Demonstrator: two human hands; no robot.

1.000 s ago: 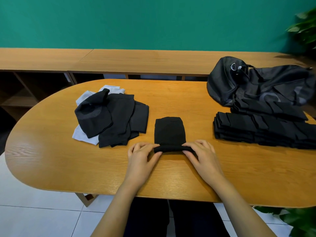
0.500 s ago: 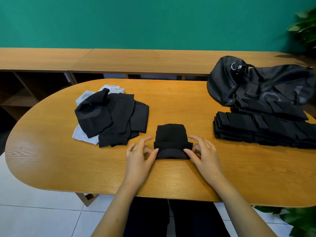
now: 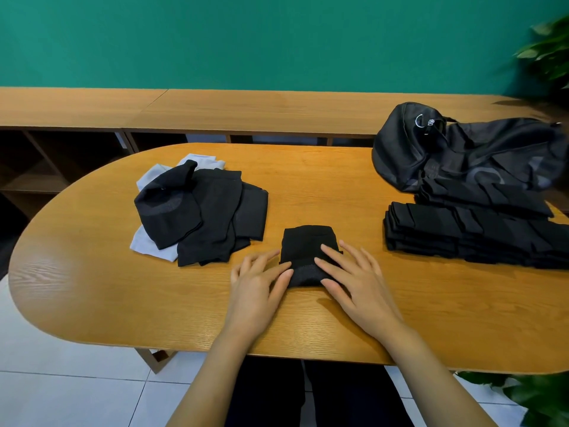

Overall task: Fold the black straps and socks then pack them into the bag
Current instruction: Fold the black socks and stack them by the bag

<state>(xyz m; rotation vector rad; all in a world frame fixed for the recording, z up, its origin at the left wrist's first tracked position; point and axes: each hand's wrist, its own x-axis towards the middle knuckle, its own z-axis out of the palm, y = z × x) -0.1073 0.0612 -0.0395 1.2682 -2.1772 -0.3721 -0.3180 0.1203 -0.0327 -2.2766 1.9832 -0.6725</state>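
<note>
A folded black sock [image 3: 303, 245] lies on the wooden table [image 3: 308, 180] right in front of me. My right hand [image 3: 354, 278] lies flat with straight fingers pressing on the sock's near right part. My left hand [image 3: 258, 282] rests beside it, fingertips touching the sock's near left edge. A loose pile of black and grey socks [image 3: 200, 211] sits to the left. A stack of folded black straps [image 3: 474, 238] lies at the right, in front of the black bag [image 3: 462, 155].
A long wooden bench with open shelves [image 3: 215, 109] runs behind the table along the green wall. Green plants stand at the upper right [image 3: 548, 53] and lower right [image 3: 535, 396]. White floor tiles [image 3: 61, 396] show below the table's near edge.
The sock's near end has been folded away from me, making it shorter. My right hand moved from the sock's near corner onto its top; my left hand stays at the left edge.
</note>
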